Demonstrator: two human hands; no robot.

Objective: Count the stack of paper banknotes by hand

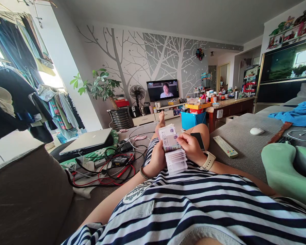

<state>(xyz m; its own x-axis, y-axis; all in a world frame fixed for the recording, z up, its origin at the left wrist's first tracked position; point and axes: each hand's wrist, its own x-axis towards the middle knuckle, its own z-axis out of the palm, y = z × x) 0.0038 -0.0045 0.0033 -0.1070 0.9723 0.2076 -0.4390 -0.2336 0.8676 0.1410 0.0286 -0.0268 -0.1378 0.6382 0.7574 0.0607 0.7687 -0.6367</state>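
- Head view, principal item: one bundle of banknotes (170,136), held over the lap at the middle of the scene, between both hands. We can read a figure 5 on the notes facing us; the full count we cannot tell.
- Left hand (158,157): closed around the left side of the bundle, a bracelet (143,173) at the wrist.
- Right hand (191,147): thumb and forefinger pinched on the right edge of the bundle, a pale watch (208,160) at the wrist.
- Lower notes (177,162): hanging toward the near side, their edges fanned in steps.
- Progress, as we judge it: leafing partway through. The fanned notes look to be those already passed over; the upright ones, on the far side of the fan, seem left to go. Both portions remain in hand, none set down that we can see.
- Right of the hands: a dark phone-like slab (198,139) just beyond the right hand, a remote control (225,147) on the sofa, and, farther right, a white mouse (257,131).
- Left of the hands: tangled cables (122,163), then a closed laptop (86,140).
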